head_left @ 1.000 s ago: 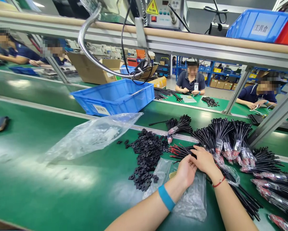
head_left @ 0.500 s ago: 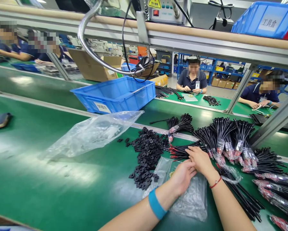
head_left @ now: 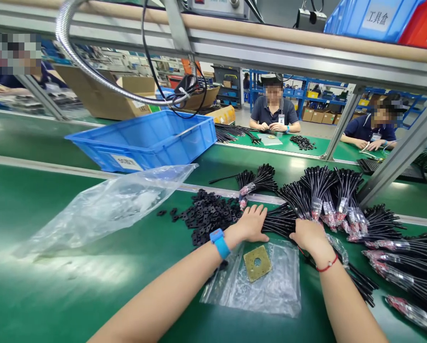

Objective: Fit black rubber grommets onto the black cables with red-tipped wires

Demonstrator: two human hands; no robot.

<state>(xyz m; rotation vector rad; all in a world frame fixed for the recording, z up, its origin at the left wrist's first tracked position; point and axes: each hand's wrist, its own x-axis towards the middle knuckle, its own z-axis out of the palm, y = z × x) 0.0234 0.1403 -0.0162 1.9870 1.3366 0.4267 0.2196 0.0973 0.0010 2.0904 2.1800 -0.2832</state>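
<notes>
My left hand (head_left: 252, 225) lies with its fingers stretched and apart at the left end of a loose bundle of black cables (head_left: 279, 220), covering the ends there. At the bundle's other end, my right hand (head_left: 309, 237) has its fingers curled down around the cables; its fingertips are hidden. Just below both hands, a clear plastic bag (head_left: 281, 290) lies flat on the green table, with a yellowish square plate (head_left: 257, 263) with a central hole on it. Small black flat pieces (head_left: 208, 214) are heaped left of my left hand.
Taped cable bundles (head_left: 318, 186) crowd the right side, more (head_left: 409, 269) nearer me. A large clear bag (head_left: 113, 205) and a blue bin (head_left: 145, 147) stand to the left. A metal rail (head_left: 270, 47) crosses overhead, with a slanted post (head_left: 402, 145) at right. Co-workers sit opposite.
My hands, close together over the cables before, have moved apart to the bundle's two ends. The square plate is now uncovered. The view has shifted slightly right and down.
</notes>
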